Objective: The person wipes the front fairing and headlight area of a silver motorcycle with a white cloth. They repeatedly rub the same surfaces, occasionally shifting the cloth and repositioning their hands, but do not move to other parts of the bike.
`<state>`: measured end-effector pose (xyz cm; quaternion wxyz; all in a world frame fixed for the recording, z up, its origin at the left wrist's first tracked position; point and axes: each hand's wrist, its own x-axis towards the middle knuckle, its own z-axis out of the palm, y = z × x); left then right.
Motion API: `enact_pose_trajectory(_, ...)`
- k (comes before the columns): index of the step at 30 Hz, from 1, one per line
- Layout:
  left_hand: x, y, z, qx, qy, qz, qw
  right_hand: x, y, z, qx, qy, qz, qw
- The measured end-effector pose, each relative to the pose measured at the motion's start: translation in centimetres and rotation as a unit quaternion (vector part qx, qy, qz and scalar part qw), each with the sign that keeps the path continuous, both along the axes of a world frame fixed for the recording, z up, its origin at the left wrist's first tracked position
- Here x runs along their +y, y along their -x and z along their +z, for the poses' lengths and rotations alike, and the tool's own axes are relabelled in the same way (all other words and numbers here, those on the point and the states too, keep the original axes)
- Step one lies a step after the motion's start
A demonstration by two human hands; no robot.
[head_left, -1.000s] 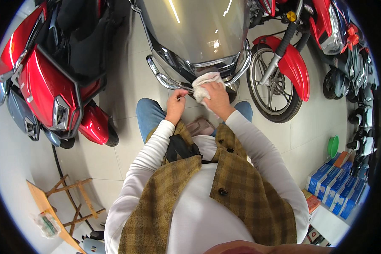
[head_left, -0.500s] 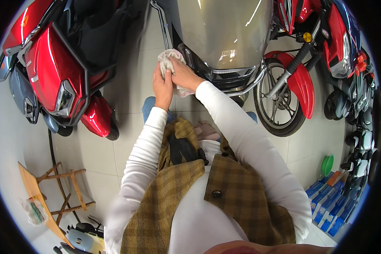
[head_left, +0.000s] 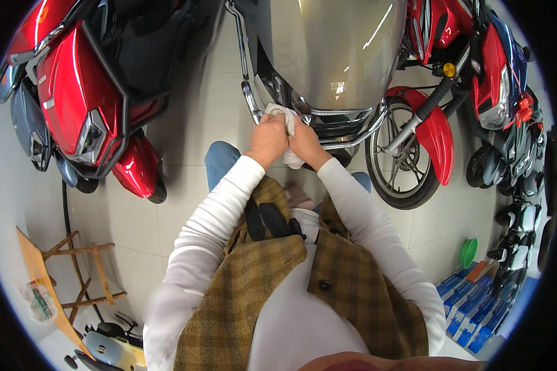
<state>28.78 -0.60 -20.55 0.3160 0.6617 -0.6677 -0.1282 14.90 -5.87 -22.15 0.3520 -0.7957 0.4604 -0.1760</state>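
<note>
My left hand (head_left: pixel 268 140) and my right hand (head_left: pixel 307 144) are side by side, fingers closed round a white cloth (head_left: pixel 281 111). Part of the cloth hangs out below, between the wrists. Both hands are at the rounded lower corner of a scooter with a grey-beige panel (head_left: pixel 346 55). There the chrome guard bar (head_left: pixel 249 99) runs down beside its dark trim and passes behind the cloth and fingers. The cloth hides where it meets the bar, and most fingertips are out of sight.
A red scooter (head_left: pixel 68 93) with a dark guard frame stands left. A motorcycle's front wheel (head_left: pixel 402 148) with a red fender is close on the right. A wooden folding stand (head_left: pixel 80 266) is lower left; blue boxes (head_left: pixel 473 309) and a green bowl (head_left: pixel 468 252) are lower right.
Both hands and the cloth have shifted right and slightly down, from the bar's side to the scooter's lower corner. The hands are now gripping the cloth side by side instead of overlapping.
</note>
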Motion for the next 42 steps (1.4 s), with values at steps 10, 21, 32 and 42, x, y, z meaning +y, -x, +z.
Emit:
enact_pose_trajectory(10,1.4,3.9,-1.3,0.059,-0.056,-0.045,0.996,3.5,6.0,-2.7,0.068,0.161,-0.019,0.984)
enact_pose_trajectory(21,2.6,6.7,-4.5,0.219,-0.226,-0.132,0.94,6.7,11.7,-0.2,-0.097,0.15,-0.046,0.983)
enact_pose_trajectory(32,5.6,-3.2,-1.7,0.196,0.008,0.124,0.973,2.8,-2.0,0.8,0.047,0.221,0.111,0.968)
enact_pose_trajectory(42,4.3,1.8,-6.9,0.199,-0.141,0.089,0.966,4.9,4.1,-2.2,0.075,0.256,0.096,0.959)
